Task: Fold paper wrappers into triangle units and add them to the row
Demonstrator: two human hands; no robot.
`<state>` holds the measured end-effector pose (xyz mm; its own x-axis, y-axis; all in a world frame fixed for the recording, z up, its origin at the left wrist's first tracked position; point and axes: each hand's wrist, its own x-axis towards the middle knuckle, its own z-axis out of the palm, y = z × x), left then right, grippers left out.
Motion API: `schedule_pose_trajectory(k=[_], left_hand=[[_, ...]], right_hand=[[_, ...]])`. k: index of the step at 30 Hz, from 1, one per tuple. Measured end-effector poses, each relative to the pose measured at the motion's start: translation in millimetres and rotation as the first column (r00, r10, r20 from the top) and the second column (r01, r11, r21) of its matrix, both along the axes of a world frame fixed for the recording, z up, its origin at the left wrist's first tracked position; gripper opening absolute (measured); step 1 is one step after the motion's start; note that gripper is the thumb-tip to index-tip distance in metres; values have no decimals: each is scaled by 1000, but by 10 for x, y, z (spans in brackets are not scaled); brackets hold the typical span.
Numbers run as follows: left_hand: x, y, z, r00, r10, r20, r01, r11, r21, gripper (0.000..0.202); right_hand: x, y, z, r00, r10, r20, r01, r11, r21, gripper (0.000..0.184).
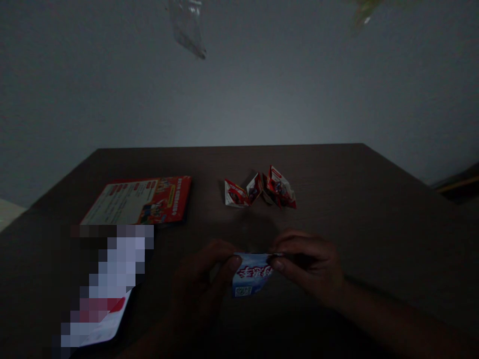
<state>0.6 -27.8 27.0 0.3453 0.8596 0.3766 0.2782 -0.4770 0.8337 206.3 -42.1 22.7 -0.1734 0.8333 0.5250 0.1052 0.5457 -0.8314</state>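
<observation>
Both my hands pinch one small blue and white printed paper (250, 275) just above a dark wooden table (374, 209). My left hand (204, 279) holds its left edge between thumb and fingers. My right hand (309, 264) grips its upper right corner, fingers closed. The paper is partly folded and carries red characters. Beyond my hands, several small folded red and white paper pieces (262, 190) stand together on the table, apart from both hands.
A red and white printed leaflet (140, 201) lies flat at the left of the table. A white and red sheet (101, 319), partly blurred out, lies at the near left. A grey wall rises behind the table, with a clear plastic piece (187, 25) at the top.
</observation>
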Motion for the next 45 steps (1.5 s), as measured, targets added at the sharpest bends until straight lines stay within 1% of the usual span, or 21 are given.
schedule_pose_trajectory(k=[3,6,9,15,19,23,27,29,32,35,39,42,45], left_hand=[[7,4,-14,1000,15,-28,-14,1000,21,15],[5,-7,-34,998,31,-45,-30,999,12,15],[0,-23,-39,999,21,-41,-21,1000,-3,15],[-1,-30,8,999,12,-47,-12,1000,1,16],[-6,-16,5,997,20,-74,-19,1000,12,16],[-12,-19,2,997,26,-74,-24,999,30,15],[-5,-30,34,998,25,-63,-21,997,69,16],[-1,-27,46,998,-2,-60,7,996,85,17],[7,-10,45,996,-74,-47,79,990,121,21],[19,8,30,991,-132,-30,135,968,211,23],[38,9,18,986,-168,-5,162,947,276,24],[48,5,15,978,-200,63,175,943,282,25],[56,8,13,972,-221,80,190,939,286,26]], right_hand=[[-1,-1,3,1000,8,-16,-8,1000,-1,14],[3,-5,-8,1000,6,-22,-6,1000,-1,12],[2,-6,-21,1000,-16,0,16,1000,-3,11],[-11,6,-28,999,-34,-16,34,999,-14,13],[-14,10,-26,999,-42,-7,42,999,1,16],[-6,4,-25,1000,-29,2,29,999,14,18],[-1,-4,-9,1000,-19,8,19,1000,13,19],[-2,-9,-2,1000,-19,9,19,1000,12,18],[-2,-13,0,1000,-28,13,28,999,35,17],[-2,-10,0,999,-43,28,41,996,74,15],[-4,-2,17,998,-54,40,48,991,128,14],[-3,-4,42,996,-64,65,51,981,184,14],[5,-14,71,992,-64,104,36,967,252,12]])
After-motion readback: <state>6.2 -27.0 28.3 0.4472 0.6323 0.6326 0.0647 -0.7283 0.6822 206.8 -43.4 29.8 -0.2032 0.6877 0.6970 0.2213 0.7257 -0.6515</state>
